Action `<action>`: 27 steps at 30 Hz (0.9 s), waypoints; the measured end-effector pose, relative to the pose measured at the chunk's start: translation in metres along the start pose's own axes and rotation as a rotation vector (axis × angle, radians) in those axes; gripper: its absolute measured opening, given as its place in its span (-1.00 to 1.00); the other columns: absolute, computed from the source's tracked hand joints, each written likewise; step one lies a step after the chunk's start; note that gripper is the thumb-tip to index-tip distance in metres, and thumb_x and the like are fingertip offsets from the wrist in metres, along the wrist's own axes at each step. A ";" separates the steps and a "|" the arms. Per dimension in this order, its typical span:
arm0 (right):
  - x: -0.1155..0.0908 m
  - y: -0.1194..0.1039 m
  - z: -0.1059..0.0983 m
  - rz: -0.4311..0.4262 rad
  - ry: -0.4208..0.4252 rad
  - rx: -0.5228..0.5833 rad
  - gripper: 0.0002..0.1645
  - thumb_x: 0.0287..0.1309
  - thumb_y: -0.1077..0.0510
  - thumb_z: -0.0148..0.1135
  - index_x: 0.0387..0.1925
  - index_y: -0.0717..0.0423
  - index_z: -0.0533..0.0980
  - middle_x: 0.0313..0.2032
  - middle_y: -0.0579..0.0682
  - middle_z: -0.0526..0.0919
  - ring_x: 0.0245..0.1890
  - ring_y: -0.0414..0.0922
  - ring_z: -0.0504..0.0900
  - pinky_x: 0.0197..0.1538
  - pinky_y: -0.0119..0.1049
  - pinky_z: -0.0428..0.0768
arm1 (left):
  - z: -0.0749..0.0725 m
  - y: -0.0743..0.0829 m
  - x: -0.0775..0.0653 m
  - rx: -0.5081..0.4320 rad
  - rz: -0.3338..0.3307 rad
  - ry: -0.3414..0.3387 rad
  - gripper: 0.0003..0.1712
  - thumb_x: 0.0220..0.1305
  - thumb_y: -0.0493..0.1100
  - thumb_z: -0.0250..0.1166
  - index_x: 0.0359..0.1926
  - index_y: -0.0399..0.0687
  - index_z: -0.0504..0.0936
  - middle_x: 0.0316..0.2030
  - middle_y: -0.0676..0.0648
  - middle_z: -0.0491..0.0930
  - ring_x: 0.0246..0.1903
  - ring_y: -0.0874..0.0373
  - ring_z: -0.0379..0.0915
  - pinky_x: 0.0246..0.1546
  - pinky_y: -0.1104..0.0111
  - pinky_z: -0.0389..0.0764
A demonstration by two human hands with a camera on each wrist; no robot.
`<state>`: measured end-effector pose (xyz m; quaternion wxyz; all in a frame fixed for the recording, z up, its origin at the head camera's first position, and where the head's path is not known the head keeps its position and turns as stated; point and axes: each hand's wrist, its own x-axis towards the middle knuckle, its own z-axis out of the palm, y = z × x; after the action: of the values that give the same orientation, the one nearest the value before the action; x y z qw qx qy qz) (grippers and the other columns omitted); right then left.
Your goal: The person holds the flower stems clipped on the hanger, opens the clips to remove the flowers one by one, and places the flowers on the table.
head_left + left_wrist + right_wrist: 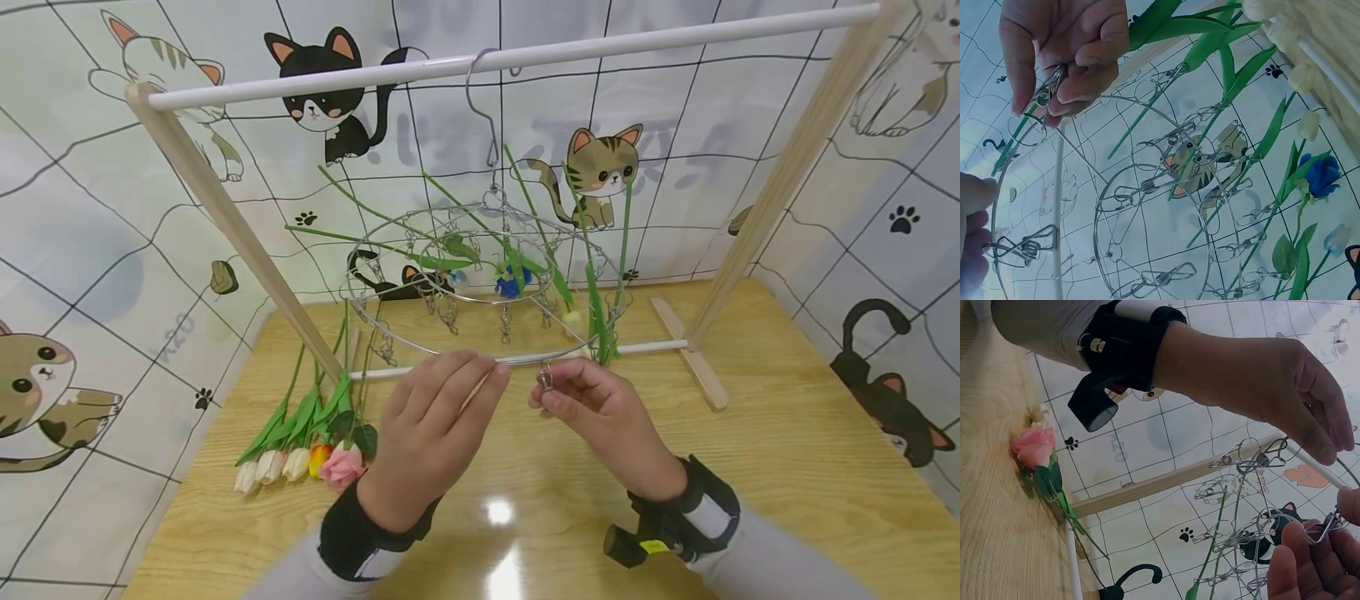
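Hands apart, near each other, mid-frame. Your right hand (600, 408) pinched a metal clip (545, 380) at the near rim of the wire ring (525, 359), just right of centre. Your left hand (442, 408) was at that rim, likely steadying it; couldn't tell if it gripped or only touched. Ring hung by its hook (468, 87) from the white rail (375, 75) across the top, presumably so clips dangled within reach. Blue flower (510, 283) and others hung there heads down, stems up, apparently held by clips. Tulips (270, 467) and pink rose (342, 465) lay on the table (562, 517), lower left, heads toward you. Wall lettering, upper centre: pale, unreadable; no legible brands
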<state>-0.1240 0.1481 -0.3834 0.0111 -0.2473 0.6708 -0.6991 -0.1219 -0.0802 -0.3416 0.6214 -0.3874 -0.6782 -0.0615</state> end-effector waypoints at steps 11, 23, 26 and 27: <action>0.001 -0.012 -0.015 0.093 -0.130 -0.169 -0.75 0.48 0.25 0.19 0.10 0.22 0.53 -0.07 0.04 0.70 -0.08 -0.14 0.73 -0.01 -0.28 0.76 | 0.006 0.001 0.001 0.050 -0.074 -0.057 -0.87 0.44 -0.32 0.30 -0.10 -0.18 0.76 -0.19 -0.08 0.75 -0.14 0.04 0.65 -0.11 0.28 0.69; -0.009 -0.052 -0.052 0.087 -0.337 -0.575 -0.82 0.51 0.08 0.19 0.04 -0.08 0.62 -0.19 -0.22 0.72 -0.19 -0.25 0.68 -0.18 -0.32 0.71 | 0.004 -0.003 -0.002 0.019 -0.127 -0.063 -0.88 0.44 -0.33 0.30 -0.12 -0.19 0.77 -0.20 -0.10 0.75 -0.17 0.00 0.65 -0.12 0.25 0.68; -0.008 -0.055 -0.062 -0.004 -0.159 -0.623 -0.83 0.48 0.20 0.22 -0.02 -0.07 0.64 -0.24 -0.21 0.73 -0.24 -0.23 0.71 -0.19 -0.37 0.72 | 0.002 -0.005 -0.003 0.017 -0.136 -0.061 -0.87 0.44 -0.35 0.29 -0.12 -0.19 0.76 -0.20 -0.11 0.75 -0.16 -0.01 0.66 -0.13 0.23 0.69; -0.007 -0.055 -0.065 -0.046 -0.079 -0.653 -0.82 0.45 0.24 0.24 -0.02 -0.04 0.65 -0.24 -0.19 0.74 -0.24 -0.26 0.71 -0.16 -0.42 0.71 | 0.002 -0.005 -0.004 0.016 -0.137 -0.059 -0.87 0.43 -0.35 0.29 -0.12 -0.19 0.76 -0.20 -0.10 0.75 -0.16 -0.01 0.66 -0.13 0.22 0.68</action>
<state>-0.1239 0.2162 -0.3328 -0.0586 -0.2795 0.8528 -0.4372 -0.1265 -0.0841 -0.3432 0.5986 -0.3366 -0.7217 -0.0869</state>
